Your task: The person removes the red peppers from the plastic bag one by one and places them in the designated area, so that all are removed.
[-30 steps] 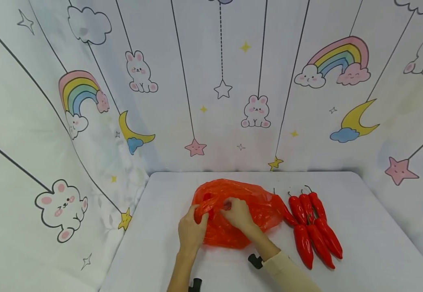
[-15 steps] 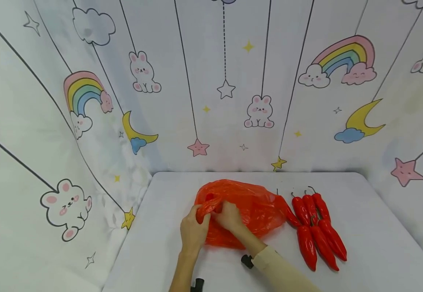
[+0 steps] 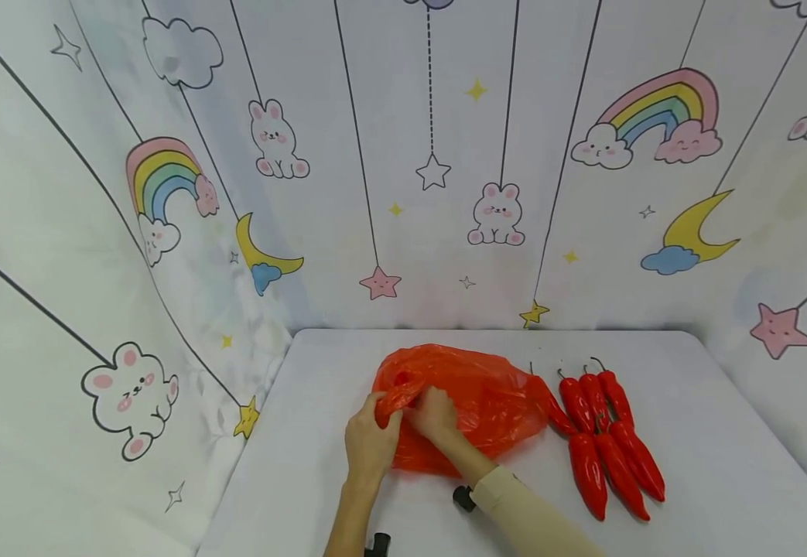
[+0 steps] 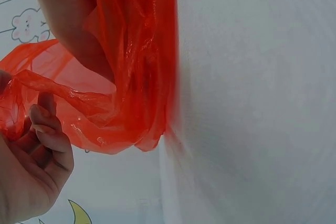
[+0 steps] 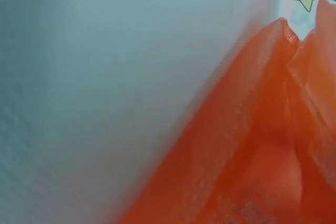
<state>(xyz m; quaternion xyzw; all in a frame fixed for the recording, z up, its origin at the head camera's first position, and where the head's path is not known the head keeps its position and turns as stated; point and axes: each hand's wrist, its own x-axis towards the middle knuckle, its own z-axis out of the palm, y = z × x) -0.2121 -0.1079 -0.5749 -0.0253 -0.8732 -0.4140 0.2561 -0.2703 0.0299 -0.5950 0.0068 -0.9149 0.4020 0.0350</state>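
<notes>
Both hands were on the orange plastic bag (image 3: pixel 473 402) at mid-worktop (image 3: pixel 709 433): left hand (image 3: pixel 370 445) gripped a bunched handle, right hand (image 3: pixel 434 414) pinched the film beside it. Red chilli peppers (image 3: pixel 608 441) lay outside, right of the bag; none looked bagged yet.

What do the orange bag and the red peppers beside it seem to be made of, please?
The bag looks like thin, glossy plastic film: translucent and crinkled. The peppers look like smooth, shiny moulded plastic, probably imitation, though real ones cannot be ruled out.
</notes>
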